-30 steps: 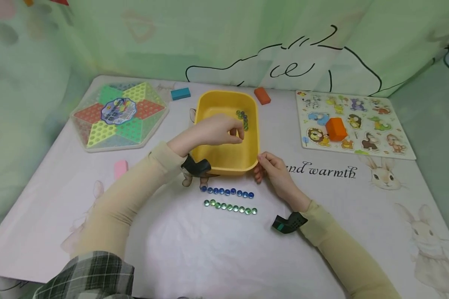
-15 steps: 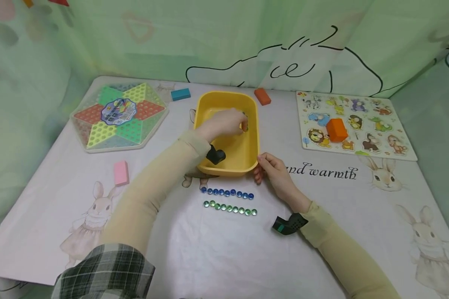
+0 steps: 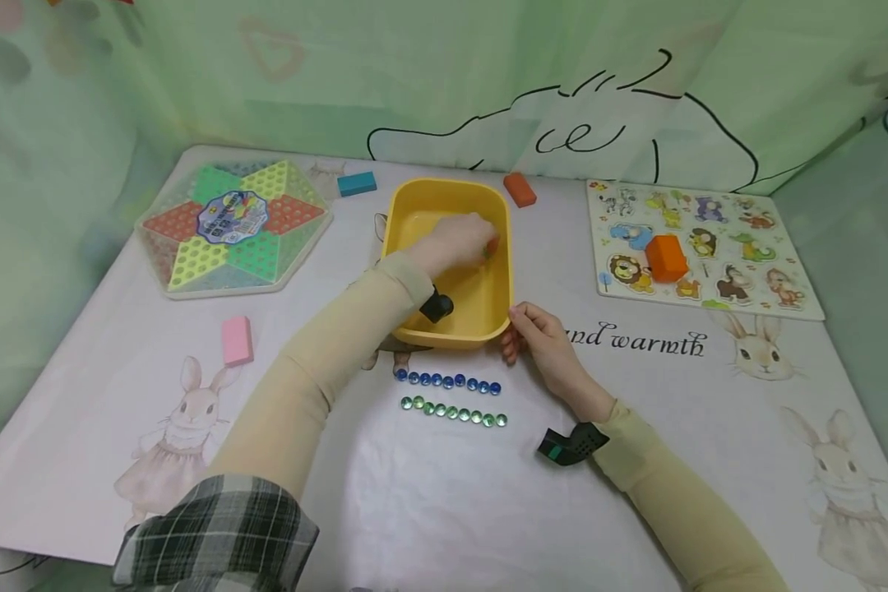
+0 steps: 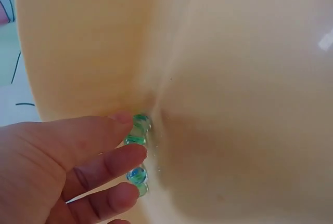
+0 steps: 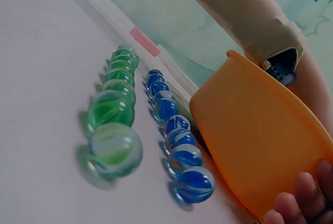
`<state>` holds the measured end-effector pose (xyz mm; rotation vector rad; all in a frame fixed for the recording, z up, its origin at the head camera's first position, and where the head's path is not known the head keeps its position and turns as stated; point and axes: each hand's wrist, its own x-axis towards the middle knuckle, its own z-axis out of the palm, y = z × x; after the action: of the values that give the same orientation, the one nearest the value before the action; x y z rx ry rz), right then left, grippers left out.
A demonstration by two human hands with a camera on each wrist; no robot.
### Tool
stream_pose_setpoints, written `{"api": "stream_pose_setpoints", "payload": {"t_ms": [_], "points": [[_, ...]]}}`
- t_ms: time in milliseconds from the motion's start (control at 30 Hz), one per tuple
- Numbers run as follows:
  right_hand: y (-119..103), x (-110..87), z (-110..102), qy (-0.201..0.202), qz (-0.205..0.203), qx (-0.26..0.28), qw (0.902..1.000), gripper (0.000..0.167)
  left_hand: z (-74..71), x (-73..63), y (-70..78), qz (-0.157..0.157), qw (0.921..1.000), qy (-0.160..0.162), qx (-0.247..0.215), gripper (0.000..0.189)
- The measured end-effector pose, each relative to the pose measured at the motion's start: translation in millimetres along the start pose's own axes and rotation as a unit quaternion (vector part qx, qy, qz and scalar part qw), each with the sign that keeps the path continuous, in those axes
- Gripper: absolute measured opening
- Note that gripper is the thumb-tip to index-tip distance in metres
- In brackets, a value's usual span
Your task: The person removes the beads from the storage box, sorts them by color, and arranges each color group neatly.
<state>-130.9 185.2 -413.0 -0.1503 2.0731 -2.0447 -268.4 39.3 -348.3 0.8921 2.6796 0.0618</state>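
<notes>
My left hand (image 3: 459, 242) reaches inside the yellow plastic tub (image 3: 447, 187), at its right wall. In the left wrist view, its thumb and finger pinch a green marble (image 4: 136, 139) in a short line of glass marbles (image 4: 137, 175) along the tub's bottom edge; the fingers partly hide the others. My right hand (image 3: 551, 349) grips the tub's near right corner, thumb at the rim and fingers (image 5: 307, 193) against the outer wall. In front of the tub, a row of blue marbles (image 3: 448, 381) and a row of green marbles (image 3: 453, 413) lie on the white tablecloth.
A Chinese checkers board (image 3: 233, 222) sits at the back left, a pink block (image 3: 237, 340) in front of it. Blue (image 3: 357, 184) and orange-red blocks (image 3: 520, 190) flank the tub. An orange block (image 3: 666, 258) stands on the animal puzzle board (image 3: 762, 292) at right.
My left hand has come down and forward from above the tub to the marbles by its right wall. My right hand stays at the corner; both marble rows are unchanged.
</notes>
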Motion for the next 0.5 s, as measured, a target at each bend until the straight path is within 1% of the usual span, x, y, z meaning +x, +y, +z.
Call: {"api": "stream_pose_setpoints", "payload": {"t_ms": [133,267,400,500], "points": [[-1,-0.2,0,-0.002,0.001,0.0,1.0,0.025,0.9,-0.7,0.5,-0.003,0.9999,0.007,0.012,0.014],[-1,-0.1,0,-0.001,0.005,-0.005,1.0,0.024,1.5,-3.0,-0.8,-0.006,0.9998,0.01,0.017,0.011],[-1,-0.4,-1,0.0,0.006,-0.008,1.0,0.024,-0.4,-6.8,-3.4,-0.006,1.0,0.002,0.0,0.007],[-1,-0.7,-1,-0.003,0.006,-0.01,0.9999,0.024,-5.8,-11.5,-5.4,0.002,0.9998,-0.006,-0.021,0.005]]}}
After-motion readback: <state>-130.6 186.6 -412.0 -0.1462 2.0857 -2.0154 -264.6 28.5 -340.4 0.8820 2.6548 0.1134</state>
